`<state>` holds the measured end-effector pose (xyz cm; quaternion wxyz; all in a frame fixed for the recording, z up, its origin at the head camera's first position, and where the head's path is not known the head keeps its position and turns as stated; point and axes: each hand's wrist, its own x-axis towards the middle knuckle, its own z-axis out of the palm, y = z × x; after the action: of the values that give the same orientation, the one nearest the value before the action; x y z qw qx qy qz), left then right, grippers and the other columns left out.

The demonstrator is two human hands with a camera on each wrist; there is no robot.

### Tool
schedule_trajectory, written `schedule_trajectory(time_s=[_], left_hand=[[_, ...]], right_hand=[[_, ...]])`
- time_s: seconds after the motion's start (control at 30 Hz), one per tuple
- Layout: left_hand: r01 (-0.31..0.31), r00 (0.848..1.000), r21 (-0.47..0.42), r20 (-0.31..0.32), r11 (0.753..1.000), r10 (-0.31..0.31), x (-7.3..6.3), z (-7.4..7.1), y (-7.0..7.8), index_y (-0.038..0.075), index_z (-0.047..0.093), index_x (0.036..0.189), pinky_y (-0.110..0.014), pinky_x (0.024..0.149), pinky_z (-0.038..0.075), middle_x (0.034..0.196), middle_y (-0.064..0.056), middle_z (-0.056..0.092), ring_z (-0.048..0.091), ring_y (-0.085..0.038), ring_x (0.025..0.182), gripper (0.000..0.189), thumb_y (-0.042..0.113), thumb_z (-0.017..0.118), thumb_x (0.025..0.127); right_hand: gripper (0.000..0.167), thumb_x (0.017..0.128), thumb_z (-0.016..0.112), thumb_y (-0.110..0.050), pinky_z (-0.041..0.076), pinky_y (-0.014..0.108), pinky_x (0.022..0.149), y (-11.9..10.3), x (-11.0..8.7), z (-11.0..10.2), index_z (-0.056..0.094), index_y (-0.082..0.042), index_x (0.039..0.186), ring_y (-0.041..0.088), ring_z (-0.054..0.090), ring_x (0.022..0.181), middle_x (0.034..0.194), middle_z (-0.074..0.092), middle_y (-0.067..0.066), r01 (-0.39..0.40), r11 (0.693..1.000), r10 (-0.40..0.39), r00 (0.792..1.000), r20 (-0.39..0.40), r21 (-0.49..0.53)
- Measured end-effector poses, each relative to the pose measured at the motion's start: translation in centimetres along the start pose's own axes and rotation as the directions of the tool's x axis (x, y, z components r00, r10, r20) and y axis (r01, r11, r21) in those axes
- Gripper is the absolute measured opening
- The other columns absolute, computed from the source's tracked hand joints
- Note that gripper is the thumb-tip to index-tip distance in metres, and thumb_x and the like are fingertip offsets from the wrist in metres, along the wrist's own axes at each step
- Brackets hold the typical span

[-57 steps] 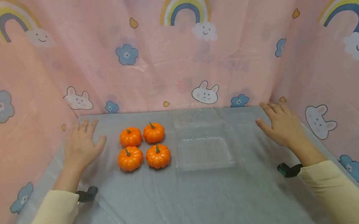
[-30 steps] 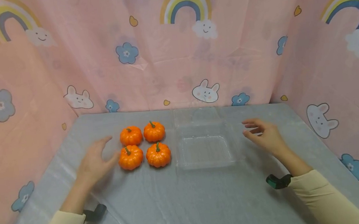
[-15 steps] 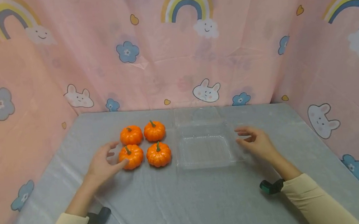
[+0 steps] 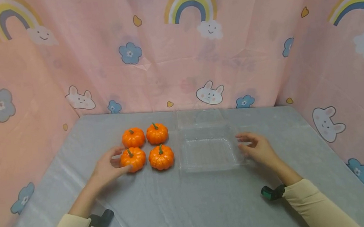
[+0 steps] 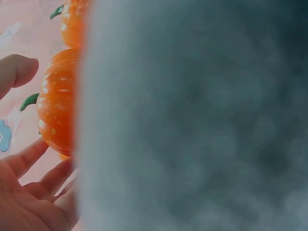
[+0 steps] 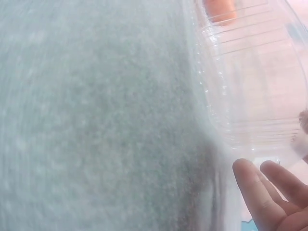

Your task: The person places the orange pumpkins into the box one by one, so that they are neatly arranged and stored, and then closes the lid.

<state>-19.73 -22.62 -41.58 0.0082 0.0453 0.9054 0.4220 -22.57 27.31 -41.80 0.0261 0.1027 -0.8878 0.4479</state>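
Note:
Several small orange pumpkins with green stems stand grouped left of centre. My left hand (image 4: 106,171) is spread at the near-left pumpkin (image 4: 134,160), thumb in front of it and fingers at its left. In the left wrist view the thumb (image 5: 18,72) stands apart from a pumpkin (image 5: 57,106), while fingers (image 5: 53,178) lie close beneath it. A clear plastic clamshell container (image 4: 209,154) sits right of the pumpkins, its lid folded back. Beside its right wall is my right hand (image 4: 259,151), loosely bent and holding nothing. In the right wrist view, fingertips are right at the container's edge (image 6: 255,139).
The other pumpkins are a far-left one (image 4: 133,137), a far-right one (image 4: 157,133) and a near-right one (image 4: 161,158). A grey cloth (image 4: 191,207) covers the table. Pink printed curtains (image 4: 161,68) enclose the back and both sides.
Both hands have come inward from the table's sides. The left has reached the near-left pumpkin and the right the container's right side. Pumpkins and container stay in place.

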Motion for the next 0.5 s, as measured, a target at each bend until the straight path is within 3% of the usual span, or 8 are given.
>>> schedule_trajectory(time_s=[0.27, 0.5], left_hand=[[-0.018, 1.000, 0.007, 0.003, 1.000, 0.018, 0.17, 0.09, 0.00, 0.010, 0.049, 0.135, -0.051, 0.095, 0.051, 0.137, -0.021, 0.052, 0.056, -0.041, 0.118, 0.067, 0.031, 0.078, 0.078], [0.001, 1.000, -0.001, 0.016, 1.000, -0.001, 0.30, 0.18, -0.08, 0.011, 0.047, 0.136, -0.050, 0.095, 0.051, 0.139, -0.022, 0.050, 0.055, -0.041, 0.121, 0.069, 0.031, 0.078, 0.078]], right_hand=[[0.037, 0.094, 0.059, -0.015, 0.056, 0.023, 0.065, 0.10, 0.06, 0.18, 0.056, -0.004, 0.129, 0.032, 0.069, 0.089, 0.126, 0.060, 0.026, -0.021, 0.999, 0.021, 1.000, 0.007, 0.035], [0.039, 0.095, 0.057, -0.013, 0.057, 0.025, 0.065, 0.06, 0.11, 0.19, 0.053, -0.002, 0.132, 0.034, 0.069, 0.090, 0.126, 0.059, 0.028, -0.047, 0.994, 0.045, 0.999, 0.018, 0.096]])
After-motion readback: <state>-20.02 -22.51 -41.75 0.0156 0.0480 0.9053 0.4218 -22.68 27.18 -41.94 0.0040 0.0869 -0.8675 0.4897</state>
